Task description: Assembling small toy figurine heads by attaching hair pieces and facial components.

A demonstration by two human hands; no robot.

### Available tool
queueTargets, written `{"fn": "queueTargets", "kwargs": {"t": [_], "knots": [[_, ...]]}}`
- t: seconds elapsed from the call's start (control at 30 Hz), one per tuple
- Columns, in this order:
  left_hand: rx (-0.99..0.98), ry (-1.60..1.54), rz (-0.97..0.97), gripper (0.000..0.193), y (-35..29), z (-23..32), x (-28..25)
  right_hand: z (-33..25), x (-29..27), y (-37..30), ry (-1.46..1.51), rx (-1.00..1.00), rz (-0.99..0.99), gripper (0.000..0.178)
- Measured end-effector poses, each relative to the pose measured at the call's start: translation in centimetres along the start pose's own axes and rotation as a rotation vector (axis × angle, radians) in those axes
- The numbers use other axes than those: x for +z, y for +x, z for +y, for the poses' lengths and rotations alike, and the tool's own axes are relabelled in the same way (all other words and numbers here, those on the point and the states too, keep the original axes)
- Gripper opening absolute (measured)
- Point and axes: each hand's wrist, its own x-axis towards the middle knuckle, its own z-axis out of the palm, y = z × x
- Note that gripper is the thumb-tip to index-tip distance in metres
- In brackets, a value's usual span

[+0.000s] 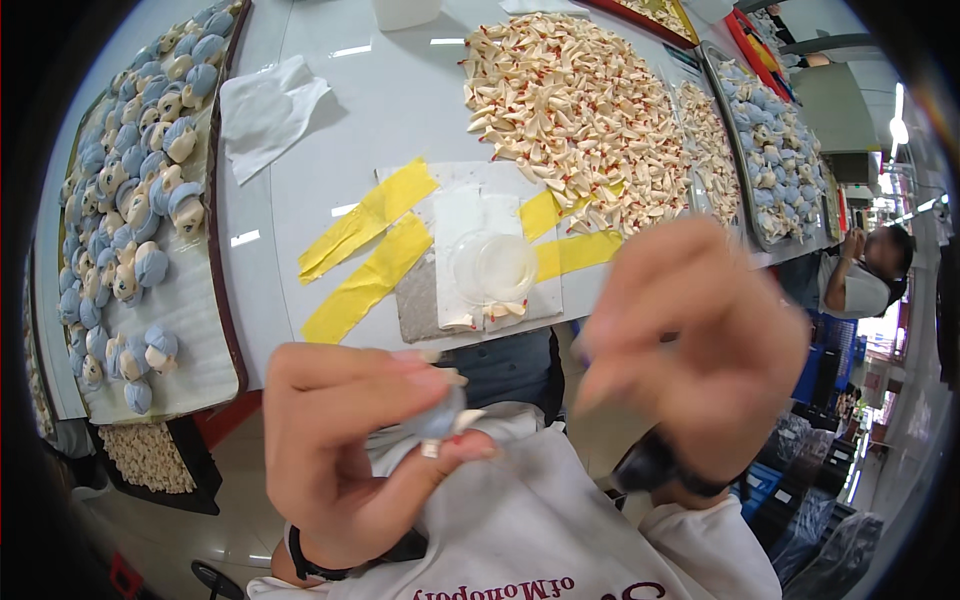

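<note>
My left hand [335,440] is closed, pinching a small blue-and-cream doll head [440,418] between thumb and fingers above my lap. Small cream pieces stick out beside the thumb. To the right, my right hand [690,340] is raised and blurred by motion, its fingers bent; whether it holds anything does not show. Between and beyond my hands, a clear round dish [492,268] rests on a white pad taped down with yellow tape [370,225]. A few small cream pieces with red tips [505,309] lie at the dish's near edge.
A big pile of red-tipped cream pieces [575,110] covers the table's far right. Trays of blue-capped doll heads stand at left [215,330] and right [745,170]. A white cloth [270,110] lies near the left tray. Another person [865,275] is at far right.
</note>
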Motion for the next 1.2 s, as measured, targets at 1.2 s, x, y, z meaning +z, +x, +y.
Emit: {"fn": "queueTargets", "kwargs": {"t": [1.2], "knots": [[-0.198, -0.056, -0.044, 0.041, 0.1, 0.0, -2.1, 5.5, -5.8, 1.7, -0.242, 0.144, 0.366, 0.011]]}}
